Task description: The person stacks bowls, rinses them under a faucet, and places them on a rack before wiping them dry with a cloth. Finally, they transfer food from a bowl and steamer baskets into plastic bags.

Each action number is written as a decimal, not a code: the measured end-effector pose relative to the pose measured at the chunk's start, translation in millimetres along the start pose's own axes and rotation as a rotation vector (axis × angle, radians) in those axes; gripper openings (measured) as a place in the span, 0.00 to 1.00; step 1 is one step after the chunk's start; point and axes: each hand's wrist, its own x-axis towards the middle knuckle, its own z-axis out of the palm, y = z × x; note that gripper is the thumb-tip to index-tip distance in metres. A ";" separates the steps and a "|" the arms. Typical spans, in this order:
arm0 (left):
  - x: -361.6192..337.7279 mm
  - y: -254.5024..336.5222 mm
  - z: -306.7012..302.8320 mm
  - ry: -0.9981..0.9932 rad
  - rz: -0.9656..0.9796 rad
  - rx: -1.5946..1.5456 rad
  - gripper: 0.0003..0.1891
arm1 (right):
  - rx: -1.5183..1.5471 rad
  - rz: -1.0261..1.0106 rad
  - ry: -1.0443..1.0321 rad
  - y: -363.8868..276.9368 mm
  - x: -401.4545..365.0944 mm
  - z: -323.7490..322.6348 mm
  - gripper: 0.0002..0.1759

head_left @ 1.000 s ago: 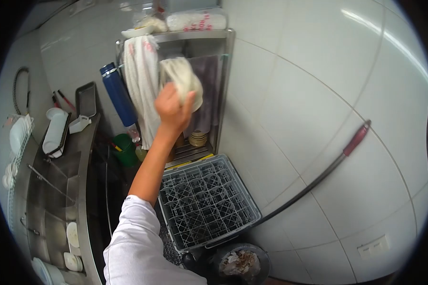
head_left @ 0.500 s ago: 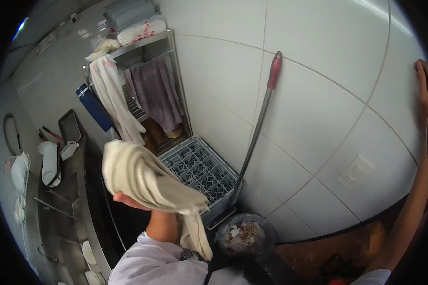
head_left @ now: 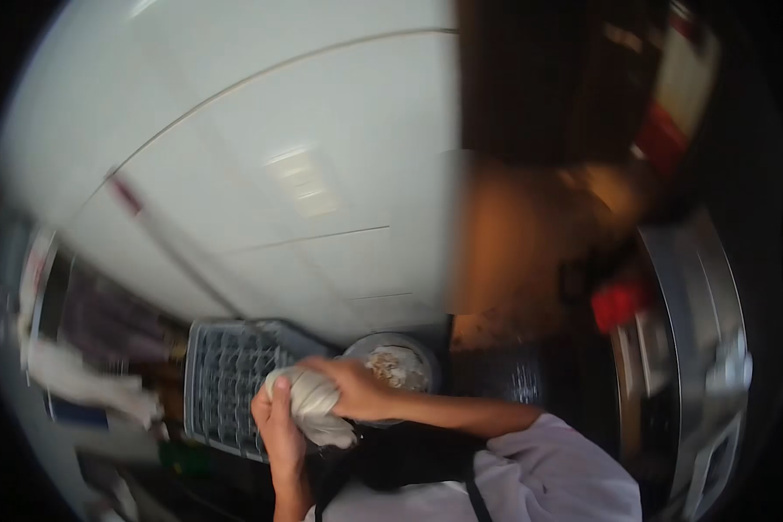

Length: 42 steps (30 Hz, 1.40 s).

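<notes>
Gripping a bunched pale cloth (head_left: 315,404) at the frame's lower centre, the left hand (head_left: 278,422) curls round its left side, thumb raised against it, while the right hand (head_left: 346,384) clasps its upper right; a grey rack (head_left: 235,374) shows lower left, a round bin (head_left: 430,364) right of it

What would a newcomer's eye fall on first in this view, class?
Most likely the pale cloth, bunched between the left hand and right hand at lower centre. Behind it, the grey gridded rack sits left of a round bin of scraps. The bright red patch stands out at right, too blurred to identify.
</notes>
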 end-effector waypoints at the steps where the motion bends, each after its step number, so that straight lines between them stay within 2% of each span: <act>1: -0.9 -10.8 5.0 -0.054 -0.070 0.036 0.13 | -0.162 0.049 -0.007 15.6 -20.2 -5.4 0.31; 3: -7.5 -23.3 30.6 -0.152 -0.126 0.160 0.11 | -0.161 0.124 -0.107 10.8 -46.2 -39.8 0.32; 5: -15.5 -27.0 63.5 -0.247 -0.087 0.308 0.10 | -0.179 0.087 -0.040 11.1 -69.6 -75.5 0.33; 6: -13.9 -24.4 80.0 -0.287 -0.092 0.429 0.16 | -0.192 0.074 -0.020 8.3 -80.3 -95.0 0.33; 9: -16.4 -36.6 122.4 -0.447 0.053 0.578 0.25 | -0.210 0.122 -0.014 8.4 -117.0 -153.9 0.33; 10: -16.2 -38.0 137.3 -0.522 0.124 0.642 0.31 | -0.260 0.138 -0.043 -0.5 -129.4 -173.1 0.28; 13: -16.1 -39.5 183.5 -0.595 0.049 0.746 0.31 | -0.318 0.150 0.087 11.0 -164.5 -200.7 0.23; 14: -11.2 -52.7 188.1 -0.600 0.143 0.773 0.28 | -0.347 0.130 0.188 8.8 -175.4 -207.3 0.20; 17: -10.7 -42.4 218.8 -0.692 0.157 0.886 0.25 | -0.487 0.130 0.351 -4.6 -205.4 -231.0 0.17; 18: -11.7 -40.6 229.3 -0.724 0.142 0.827 0.21 | -0.559 0.028 0.486 -1.3 -212.0 -231.7 0.16; 21: -8.0 -50.2 245.5 -0.896 0.386 0.863 0.20 | -0.517 0.173 0.653 -15.3 -228.5 -231.9 0.16; 24: -4.9 -68.0 255.9 -1.032 0.445 0.780 0.23 | -0.494 0.216 0.787 -44.5 -232.0 -224.1 0.15; 27: -8.2 -82.3 269.0 -1.011 0.242 0.422 0.24 | -0.502 0.275 0.887 -79.2 -244.5 -218.6 0.16; 28: -10.8 -79.6 275.5 -1.059 0.206 0.373 0.23 | -0.467 0.275 0.932 -85.8 -250.4 -216.4 0.17; 31: -15.1 -90.1 298.0 -1.245 0.255 0.269 0.20 | -0.345 0.304 1.077 -84.2 -278.1 -212.2 0.18; 32: -20.9 -87.8 309.4 -1.294 0.360 0.313 0.16 | -0.293 0.320 1.126 -85.0 -289.5 -212.3 0.18; 34: -35.2 -84.8 329.4 -1.365 0.386 0.354 0.15 | -0.132 0.321 1.197 -93.2 -310.6 -214.5 0.19; 35: -38.4 -84.3 338.0 -1.404 0.407 0.385 0.15 | -0.229 0.404 1.177 -98.8 -320.3 -215.5 0.21; 36: -40.2 -91.5 346.4 -1.399 0.339 0.443 0.16 | -0.326 0.481 1.159 -106.6 -329.3 -217.7 0.23; 37: -41.6 -96.1 358.8 -1.385 0.174 0.361 0.16 | -0.422 0.557 1.142 -110.8 -338.5 -222.1 0.26; 38: -45.6 -99.3 372.2 -1.362 0.007 0.280 0.17 | -0.453 0.694 1.089 -107.6 -349.5 -229.4 0.35; 39: -52.5 -101.0 385.1 -1.327 -0.164 0.197 0.18 | -0.517 0.617 1.096 -104.2 -358.3 -237.0 0.37; 40: -70.8 -75.1 408.7 -1.310 -0.185 0.185 0.20 | -0.580 0.541 1.094 -101.8 -367.4 -245.6 0.39; 41: -76.7 -71.8 433.3 -1.398 -0.101 0.232 0.20 | -0.642 0.465 1.083 -102.1 -375.4 -256.7 0.41; 42: -80.5 -70.2 455.5 -1.480 -0.019 0.283 0.20 | -0.661 0.473 1.027 -108.2 -380.2 -268.4 0.42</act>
